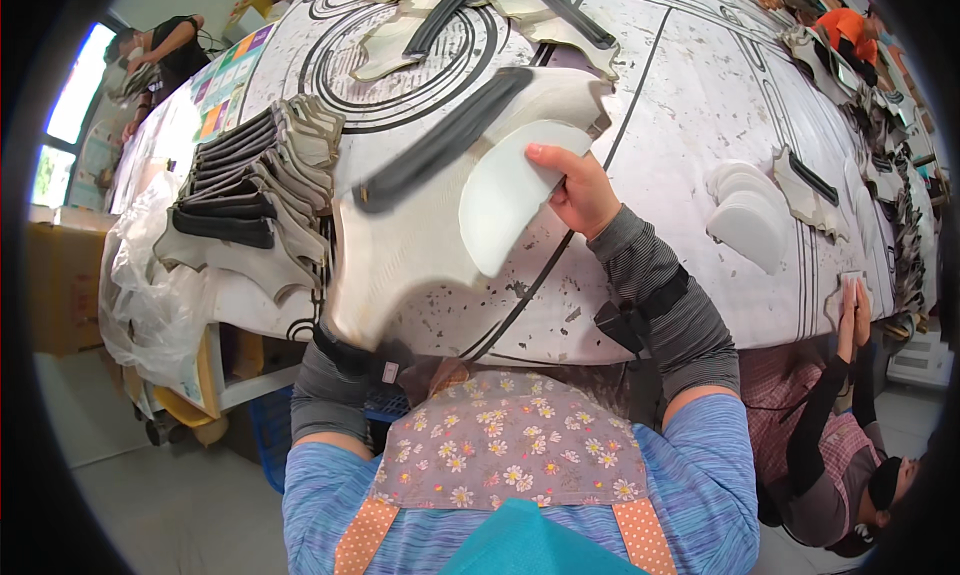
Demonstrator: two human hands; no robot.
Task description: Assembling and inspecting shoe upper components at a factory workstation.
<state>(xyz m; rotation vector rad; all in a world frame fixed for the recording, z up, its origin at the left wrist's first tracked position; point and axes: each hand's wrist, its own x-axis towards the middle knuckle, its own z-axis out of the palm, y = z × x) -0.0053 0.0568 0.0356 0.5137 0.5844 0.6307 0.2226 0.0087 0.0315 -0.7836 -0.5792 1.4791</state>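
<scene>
My right hand (583, 190) pinches a white half-round sheet (515, 190), thumb on top. The sheet lies against a large beige cut piece (410, 245) with curved edges and a dark grey padded strip (440, 140) along one side. This beige piece is tilted up above the table, close to me. My left forearm (330, 385) reaches to its lower left corner; the left hand itself is hidden behind the piece, so its fingers do not show. More white half-round sheets (745, 220) lie fanned out to the right, beside a small beige piece with a dark strip (808, 190).
A stack of similar beige pieces (265, 180) sits at the left, near crumpled clear plastic (150, 265). More pieces (430, 30) lie at the far side of the white patterned table (690, 105). Co-workers are at the right (830, 455), far left (170, 55) and far right.
</scene>
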